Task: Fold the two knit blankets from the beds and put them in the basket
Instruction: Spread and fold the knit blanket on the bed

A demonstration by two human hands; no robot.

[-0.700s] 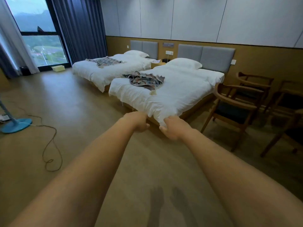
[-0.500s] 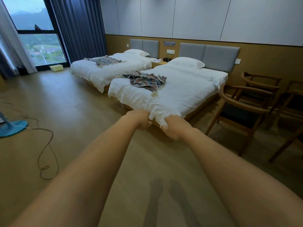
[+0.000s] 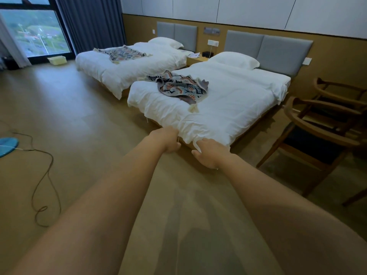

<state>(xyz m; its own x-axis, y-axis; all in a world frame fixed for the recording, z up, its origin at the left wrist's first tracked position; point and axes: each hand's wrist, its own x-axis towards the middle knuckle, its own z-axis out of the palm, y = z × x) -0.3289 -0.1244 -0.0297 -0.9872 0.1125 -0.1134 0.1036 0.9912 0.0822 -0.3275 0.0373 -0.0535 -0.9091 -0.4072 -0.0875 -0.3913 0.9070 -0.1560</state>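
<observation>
Knit blanket [image 3: 178, 88] lay bunched halfway up the near bed [image 3: 238, 108]; left hand [image 3: 168, 139], an empty fist at its foot corner, looked closer than the slack-open right hand [image 3: 212, 154].

Can't see the fingers of the left hand [image 3: 167, 138], buried against the near corner of the duvet [image 3: 228, 108]. Same with the right hand [image 3: 212, 155], no view of the fingertips under the fabric. Can't make out what's in the basket [image 3: 57, 60] far left by the window [image 3: 33, 32], way too small. Only getting part of the chairs [image 3: 317, 135] at the right edge, and a sliver of the blue fan base [image 3: 8, 145] at the left one. No reading the papers [image 3: 193, 55] on the nightstand [image 3: 195, 60].
</observation>
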